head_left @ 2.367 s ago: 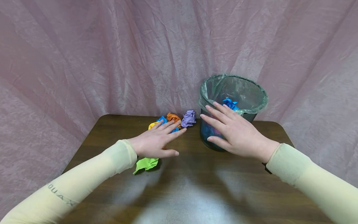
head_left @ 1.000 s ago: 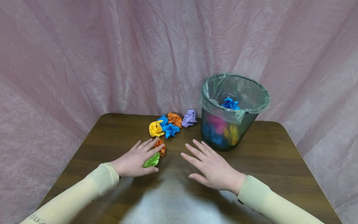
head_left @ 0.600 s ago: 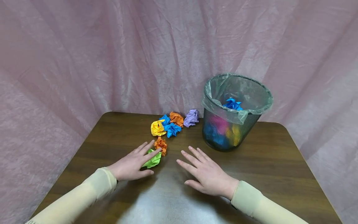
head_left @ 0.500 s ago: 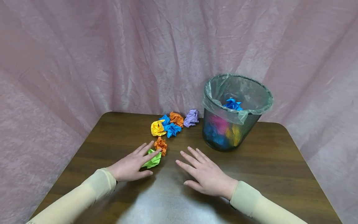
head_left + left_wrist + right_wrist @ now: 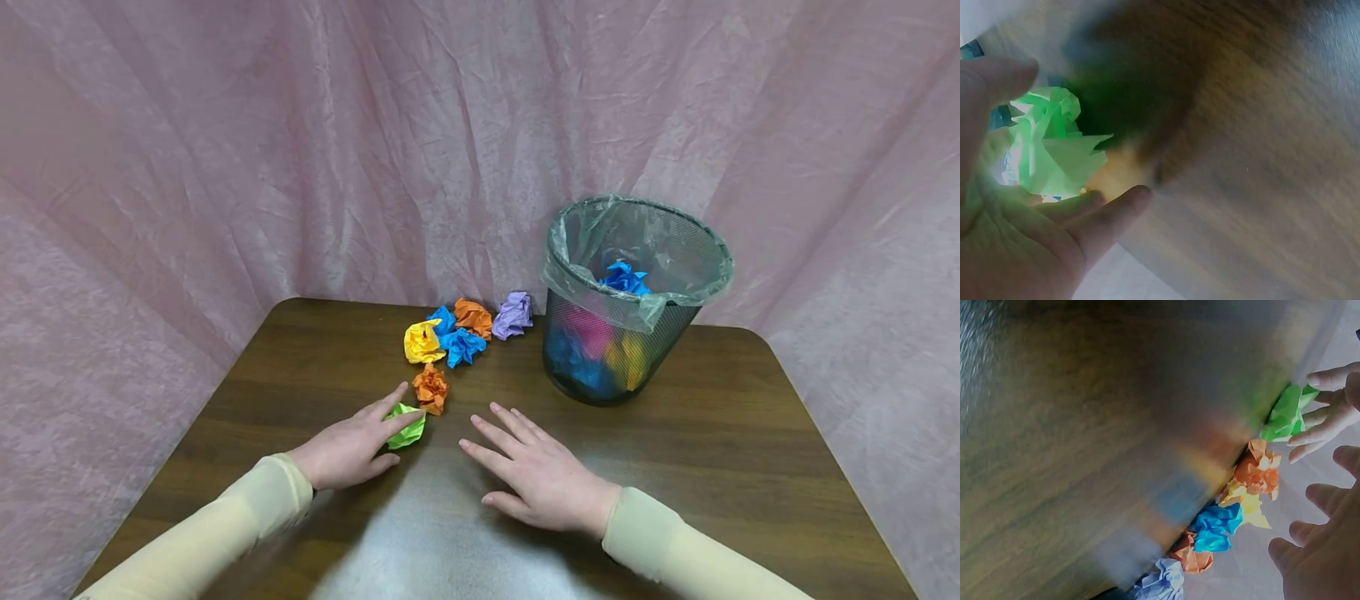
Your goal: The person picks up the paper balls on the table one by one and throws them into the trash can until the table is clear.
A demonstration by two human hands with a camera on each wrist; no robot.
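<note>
My left hand (image 5: 347, 450) is at a crumpled ball of lime-green paper (image 5: 406, 427) on the table, its fingers reaching over and past the ball. In the left wrist view the thumb lies on one side of the green paper (image 5: 1057, 153) and the fingers on the other, not closed round it. My right hand (image 5: 543, 475) hovers low over the table to the right, fingers spread, holding nothing. Just beyond the green ball lies an orange paper ball (image 5: 431, 390). The right wrist view shows the left hand (image 5: 1329, 422) beside the green paper, seen from the side.
Behind lie crumpled paper balls: yellow (image 5: 423, 342), blue (image 5: 462, 347), another blue, orange (image 5: 473, 318) and purple (image 5: 513, 315). A mesh wastebasket (image 5: 667, 333) with a clear liner stands back right, holding several paper balls. A pink curtain (image 5: 375, 150) hangs behind the table (image 5: 720, 433).
Both hands have drawn back toward me from above the balls and basket, the left settling at the green paper. Lately the right hand drifted slightly left and nearer. The paper balls stay put.
</note>
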